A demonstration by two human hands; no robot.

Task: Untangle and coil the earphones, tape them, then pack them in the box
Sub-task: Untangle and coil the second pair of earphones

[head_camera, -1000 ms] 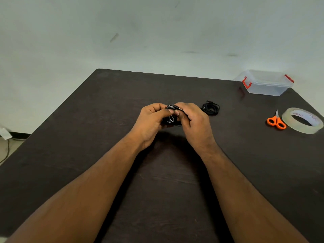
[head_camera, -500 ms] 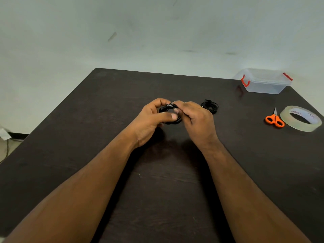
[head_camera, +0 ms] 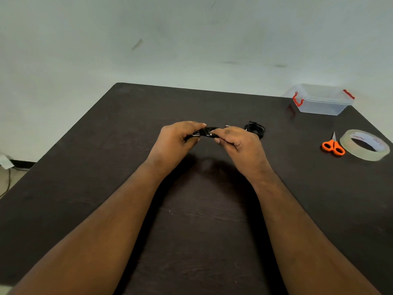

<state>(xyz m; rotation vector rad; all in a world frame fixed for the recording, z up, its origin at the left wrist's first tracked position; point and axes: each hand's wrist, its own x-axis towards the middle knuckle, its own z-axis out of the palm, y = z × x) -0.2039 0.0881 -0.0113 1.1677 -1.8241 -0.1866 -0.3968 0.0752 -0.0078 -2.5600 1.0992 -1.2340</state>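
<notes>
I see both hands, left hand [head_camera: 177, 138] and right hand [head_camera: 240, 143], pinching black earphones [head_camera: 205, 132] above the surface [head_camera: 85, 167]; second coil [head_camera: 255, 128] behind, box [head_camera: 321, 99] far right.

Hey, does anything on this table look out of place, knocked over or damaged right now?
Nothing stands out. Both hands, left and right, hold the black earphones; a second coil lies behind them. The box, scissors and tape roll sit tidily.

A dark table [head_camera: 85, 167] is set against a pale wall [head_camera: 191, 39]. A few small marks are seen on the wall. A bit of floor [head_camera: 4, 179] is seen at the left.
</notes>
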